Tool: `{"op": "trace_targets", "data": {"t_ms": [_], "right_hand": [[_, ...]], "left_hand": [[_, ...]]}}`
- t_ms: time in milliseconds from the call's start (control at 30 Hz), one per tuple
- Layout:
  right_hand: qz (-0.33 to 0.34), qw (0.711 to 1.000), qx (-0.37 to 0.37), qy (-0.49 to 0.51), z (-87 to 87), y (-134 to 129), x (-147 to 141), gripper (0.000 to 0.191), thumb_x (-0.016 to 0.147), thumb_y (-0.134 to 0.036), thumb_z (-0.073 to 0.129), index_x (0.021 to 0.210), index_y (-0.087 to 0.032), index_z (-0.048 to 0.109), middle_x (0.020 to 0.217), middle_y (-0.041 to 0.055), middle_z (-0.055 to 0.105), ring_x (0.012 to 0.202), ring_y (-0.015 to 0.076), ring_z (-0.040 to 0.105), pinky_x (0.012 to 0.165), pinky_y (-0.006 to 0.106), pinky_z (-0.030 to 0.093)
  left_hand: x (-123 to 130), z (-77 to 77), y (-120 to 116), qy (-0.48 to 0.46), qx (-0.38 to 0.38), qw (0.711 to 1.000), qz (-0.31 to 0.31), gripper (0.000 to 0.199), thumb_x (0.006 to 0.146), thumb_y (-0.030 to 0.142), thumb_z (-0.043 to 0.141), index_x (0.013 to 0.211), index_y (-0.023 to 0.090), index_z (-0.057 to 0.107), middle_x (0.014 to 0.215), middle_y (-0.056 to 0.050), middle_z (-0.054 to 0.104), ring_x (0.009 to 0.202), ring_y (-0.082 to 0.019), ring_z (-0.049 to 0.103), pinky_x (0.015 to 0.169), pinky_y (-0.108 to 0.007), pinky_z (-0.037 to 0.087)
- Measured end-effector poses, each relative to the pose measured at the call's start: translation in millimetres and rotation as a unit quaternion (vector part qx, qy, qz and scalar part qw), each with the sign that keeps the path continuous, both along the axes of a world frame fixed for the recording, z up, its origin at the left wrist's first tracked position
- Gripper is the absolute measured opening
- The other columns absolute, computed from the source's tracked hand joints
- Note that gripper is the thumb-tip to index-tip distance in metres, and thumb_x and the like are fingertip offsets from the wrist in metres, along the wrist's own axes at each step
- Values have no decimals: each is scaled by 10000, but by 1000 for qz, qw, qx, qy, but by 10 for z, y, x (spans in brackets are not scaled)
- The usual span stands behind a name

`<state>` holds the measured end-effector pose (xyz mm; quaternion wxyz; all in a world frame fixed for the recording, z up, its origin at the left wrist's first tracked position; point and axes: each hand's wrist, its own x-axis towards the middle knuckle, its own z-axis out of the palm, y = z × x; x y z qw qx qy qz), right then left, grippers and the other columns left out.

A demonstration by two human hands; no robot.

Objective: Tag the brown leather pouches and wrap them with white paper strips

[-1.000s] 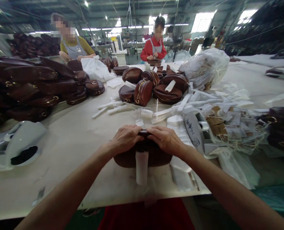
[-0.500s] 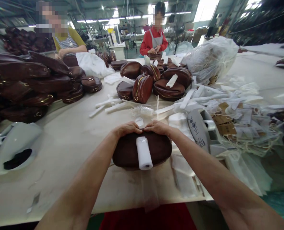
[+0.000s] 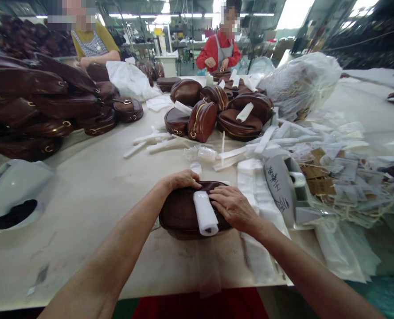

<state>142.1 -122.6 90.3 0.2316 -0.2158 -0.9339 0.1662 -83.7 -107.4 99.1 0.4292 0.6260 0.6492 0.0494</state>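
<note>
Two bare hands (image 3: 182,179) (image 3: 234,206), one dark-brown leather bag (image 3: 178,212) beneath, two grey plastic casings (image 3: 24,179) (image 3: 276,181) at nine and three o'clock

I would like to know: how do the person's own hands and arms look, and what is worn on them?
The left hand and right hand are bare, without gloves. No sleeve, watch or bracelet shows on the forearms. Red cloth, probably clothing, shows at the bottom.
</note>
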Motion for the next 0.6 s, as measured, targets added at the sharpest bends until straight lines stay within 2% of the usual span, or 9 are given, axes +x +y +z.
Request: {"op": "trace_targets", "data": {"t_ms": [133,233,433,500,600], "right_hand": [[6,1000,15,-3,-73,-6,-23,148,870,-165,555,925,-164,693,1010,58,708,986,216,613,904,383,415],[-6,1000,22,19,-51,0,-59,117,844,-152,588,883,-168,697,956,49,718,945,209,624,878,370,431],[-15,998,38,39,-97,-13,-60,114,849,-160,577,868,-163,690,931,61,717,916,216,624,856,381,444],[11,998,39,52,-78,-35,13,152,880,-180,530,880,-156,680,948,71,711,948,213,615,881,388,438],[94,994,42,48,14,-132,175,232,900,-287,507,1011,-136,644,1041,103,682,1032,215,584,968,413,396]], "left_hand": [[131,128,14,91,-5,995,-48,117,796,229,601,867,145,643,859,-15,650,858,-178,585,805,-302,433],[228,172,-28,142,-1,988,-65,175,871,280,566,942,128,618,982,-56,643,914,-185,597,869,-382,453],[308,81,-143,218,18,975,-31,318,938,372,413,1053,140,598,1101,-100,638,1008,-207,600,896,-390,453],[306,42,-167,231,26,973,-18,377,947,393,317,1066,176,601,1157,-99,629,1062,-215,585,908,-350,439],[291,-6,-175,234,36,971,-18,425,931,431,254,1091,223,588,1224,-74,605,1116,-218,561,928,-303,413]]}}
